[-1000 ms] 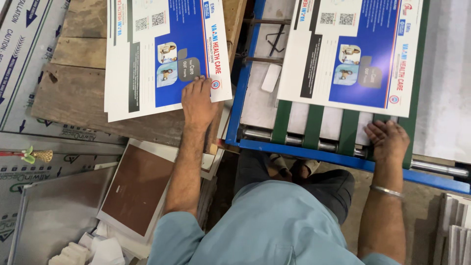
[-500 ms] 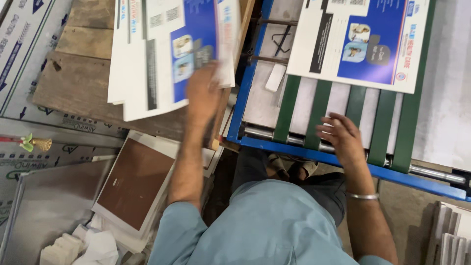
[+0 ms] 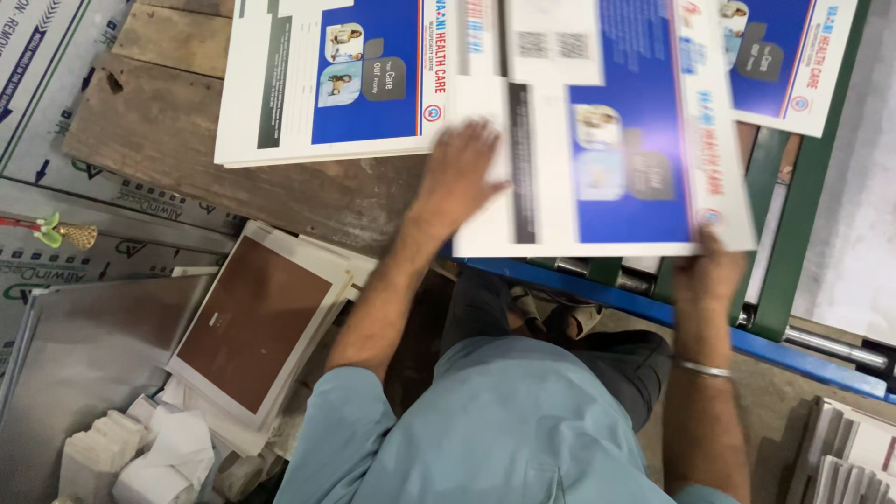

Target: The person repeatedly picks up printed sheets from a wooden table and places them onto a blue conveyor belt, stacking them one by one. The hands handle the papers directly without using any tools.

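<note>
Head view: one printed sheet [image 3: 607,140], white with a large blue panel and small photo blocks, blurred, is held flat between the two hands. Its near right corner is gripped by the right hand [image 3: 711,275], fingers closed under the edge. The left hand [image 3: 457,177] is laid flat and spread on the sheet's left edge. Beyond the left hand one stack of like sheets [image 3: 327,84] is seen on a wooden board [image 3: 159,131]. Beyond the right hand one more sheet [image 3: 793,61] lies on the green-and-blue machine table [image 3: 789,243].
</note>
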